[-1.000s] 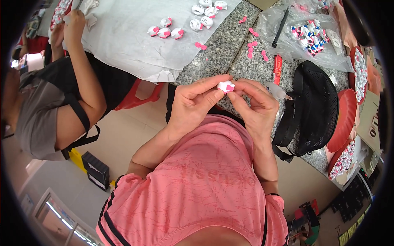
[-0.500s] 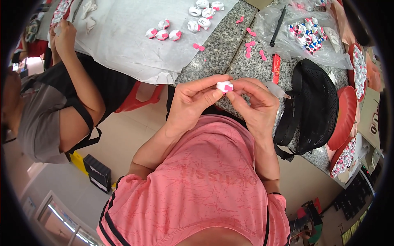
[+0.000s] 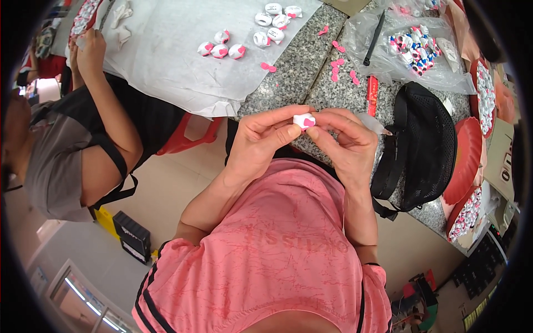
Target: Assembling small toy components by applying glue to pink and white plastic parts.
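Observation:
Close above the front edge of the granite table, I pinch a small white toy head with a pink bow-like patch (image 3: 303, 120) between both hands. My left hand (image 3: 255, 135) grips its left side with thumb and forefinger. My right hand (image 3: 348, 136) holds the right side the same way, and the fingers hide its ends. Beyond my hands, several white pieces with pink parts (image 3: 220, 51) sit grouped on a white sheet (image 3: 161, 66). More white pieces (image 3: 263, 19) lie farther back. Loose pink bows (image 3: 268, 67) are scattered on the granite to the right.
A black mesh bag (image 3: 427, 150) lies right of my right hand, beside a red scalloped tray (image 3: 467, 158). Farther back are a red strip-shaped thing (image 3: 372, 94), a black stick (image 3: 375, 39) and a clear plastic bag of coloured pieces (image 3: 413, 50). A co-worker's hand (image 3: 91, 47) is at far left.
The white toy head looks turned very slightly between my fingertips. Both hands keep their grip in almost the same place.

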{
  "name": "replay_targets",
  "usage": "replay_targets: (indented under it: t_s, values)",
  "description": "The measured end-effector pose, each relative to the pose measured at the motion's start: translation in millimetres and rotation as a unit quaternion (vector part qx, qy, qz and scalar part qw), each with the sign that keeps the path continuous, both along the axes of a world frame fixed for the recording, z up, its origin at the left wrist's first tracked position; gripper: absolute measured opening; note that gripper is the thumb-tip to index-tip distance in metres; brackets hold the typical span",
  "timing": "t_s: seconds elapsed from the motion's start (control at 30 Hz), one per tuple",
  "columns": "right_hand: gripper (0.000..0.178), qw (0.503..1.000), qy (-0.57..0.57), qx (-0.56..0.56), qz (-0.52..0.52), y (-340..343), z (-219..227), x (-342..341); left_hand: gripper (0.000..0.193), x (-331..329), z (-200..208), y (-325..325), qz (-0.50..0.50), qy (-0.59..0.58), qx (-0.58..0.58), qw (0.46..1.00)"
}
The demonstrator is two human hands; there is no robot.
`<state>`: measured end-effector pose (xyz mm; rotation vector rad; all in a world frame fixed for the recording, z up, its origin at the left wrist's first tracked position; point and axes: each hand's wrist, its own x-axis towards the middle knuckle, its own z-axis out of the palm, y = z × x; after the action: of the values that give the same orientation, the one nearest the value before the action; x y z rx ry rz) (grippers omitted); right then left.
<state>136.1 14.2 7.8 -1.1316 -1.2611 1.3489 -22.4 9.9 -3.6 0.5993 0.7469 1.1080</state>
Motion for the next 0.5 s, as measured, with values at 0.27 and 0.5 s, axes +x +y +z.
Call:
replay_targets:
  t_s: [0.27,0.5]
  values:
    - [0.022,0.999,0.012,-0.030,-0.002,1.4,0.3,2.5,0.030,-1.4,-2.9,-0.8,-0.014,-0.030,-0.027,0.999]
    - [0.022,1.000,-0.012,-0.024,-0.008,-2.3,1.3,2.0,0.031,-2.2,-5.0,0.4,-0.022,-0.079,-0.054,0.995]
